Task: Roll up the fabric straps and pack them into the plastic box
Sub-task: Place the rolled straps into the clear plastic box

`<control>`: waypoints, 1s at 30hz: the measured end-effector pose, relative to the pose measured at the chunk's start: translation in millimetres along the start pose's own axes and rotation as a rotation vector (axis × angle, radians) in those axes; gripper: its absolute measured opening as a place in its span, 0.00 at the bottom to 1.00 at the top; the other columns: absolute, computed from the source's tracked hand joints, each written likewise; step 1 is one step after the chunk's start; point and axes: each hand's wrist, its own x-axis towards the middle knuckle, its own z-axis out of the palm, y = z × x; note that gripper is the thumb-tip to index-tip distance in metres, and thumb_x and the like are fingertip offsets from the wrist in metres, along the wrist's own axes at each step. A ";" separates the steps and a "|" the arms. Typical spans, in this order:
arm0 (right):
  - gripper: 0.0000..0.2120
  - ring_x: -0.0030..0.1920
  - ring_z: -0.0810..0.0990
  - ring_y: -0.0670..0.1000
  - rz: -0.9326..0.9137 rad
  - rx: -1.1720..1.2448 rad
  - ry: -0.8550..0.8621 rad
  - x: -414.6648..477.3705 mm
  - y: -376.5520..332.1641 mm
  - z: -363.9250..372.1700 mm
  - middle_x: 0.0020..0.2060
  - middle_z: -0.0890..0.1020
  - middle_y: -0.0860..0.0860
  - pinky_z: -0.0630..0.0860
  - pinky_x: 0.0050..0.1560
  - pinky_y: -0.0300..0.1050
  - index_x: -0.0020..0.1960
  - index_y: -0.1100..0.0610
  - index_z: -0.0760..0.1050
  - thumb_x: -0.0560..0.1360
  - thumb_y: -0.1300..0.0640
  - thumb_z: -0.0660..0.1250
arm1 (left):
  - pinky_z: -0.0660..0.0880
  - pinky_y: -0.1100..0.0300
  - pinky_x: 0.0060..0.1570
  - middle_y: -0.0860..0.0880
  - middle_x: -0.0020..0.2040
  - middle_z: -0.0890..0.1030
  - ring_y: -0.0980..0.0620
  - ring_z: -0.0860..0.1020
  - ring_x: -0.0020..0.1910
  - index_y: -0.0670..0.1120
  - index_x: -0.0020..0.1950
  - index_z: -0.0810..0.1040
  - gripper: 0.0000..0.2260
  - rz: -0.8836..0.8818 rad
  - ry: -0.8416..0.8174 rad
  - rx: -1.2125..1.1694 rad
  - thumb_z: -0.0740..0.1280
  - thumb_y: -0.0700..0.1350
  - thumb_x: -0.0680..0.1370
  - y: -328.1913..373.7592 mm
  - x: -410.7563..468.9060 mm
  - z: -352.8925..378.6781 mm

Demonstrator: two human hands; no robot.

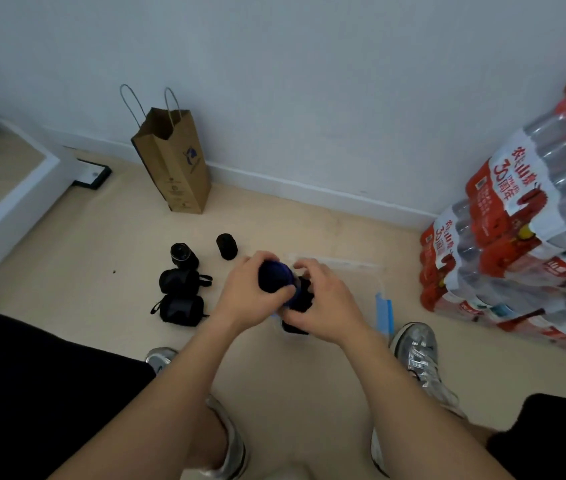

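My left hand [243, 294] grips a rolled dark blue strap [274, 275], held end-on above the clear plastic box [354, 271] on the floor. My right hand [323, 303] rests against the roll's right side and partly covers black rolls [304, 296] lying in the box. The box's blue latch [383, 311] shows at its right edge. Several more rolled black straps lie on the floor to the left: two small upright rolls [184, 254] [227, 246] and two bigger bundles [179, 280] [181, 310].
A brown paper bag [174, 164] stands by the wall behind. Stacked packs of bottled water [531, 237] fill the right side. A white ledge [8, 199] runs along the left. My two silver shoes [416, 355] [160, 358] sit near the box.
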 end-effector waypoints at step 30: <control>0.26 0.62 0.82 0.60 0.500 -0.068 -0.228 19.5 87.3 24.7 0.63 0.84 0.57 0.82 0.62 0.53 0.69 0.54 0.79 0.74 0.48 0.79 | 0.71 0.53 0.43 0.43 0.54 0.79 0.43 0.77 0.46 0.43 0.60 0.73 0.18 -0.115 -0.260 0.501 0.78 0.43 0.77 -22.8 -11.0 71.5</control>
